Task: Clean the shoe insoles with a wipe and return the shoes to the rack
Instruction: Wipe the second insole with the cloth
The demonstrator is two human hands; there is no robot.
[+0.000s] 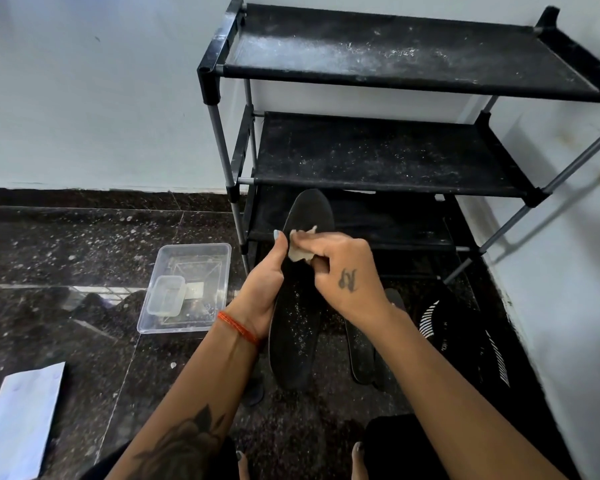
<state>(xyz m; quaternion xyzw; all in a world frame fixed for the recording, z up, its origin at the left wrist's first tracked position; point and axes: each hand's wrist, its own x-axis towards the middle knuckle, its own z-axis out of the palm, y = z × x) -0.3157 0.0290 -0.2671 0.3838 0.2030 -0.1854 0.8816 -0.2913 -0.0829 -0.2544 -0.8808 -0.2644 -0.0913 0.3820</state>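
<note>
A long black foam insole point(303, 306) is being held upright off the floor by the left hand point(267, 289), whose fingers are being curled round its left edge at mid-length. A crumpled, soiled whitish wipe point(297, 252) is being pinched in the right hand point(347, 271) and pressed against the upper half of the insole's face. White specks are being shown across the lower half of that face, so this insole is being judged as only partly cleaned.

A second black insole point(361, 348) is lying flat on the dark speckled stone floor point(66, 254), just right of the held one; whether it has been wiped cannot be told. A black knit shoe with white stripes point(465, 337) is lying on the floor near the right wall, beside the black three-tier fabric shoe rack point(395, 53). No shoes are being seen on the rack's dusty shelves, so the refitting of insoles and the return of shoes are being judged as outstanding.

A clear rectangular plastic tub point(222, 271) is standing on the floor left of the rack. Inside it a smaller clear plastic box point(166, 294) is resting; further contents cannot be made out. A white sheet point(21, 417) is lying at the lower left.
</note>
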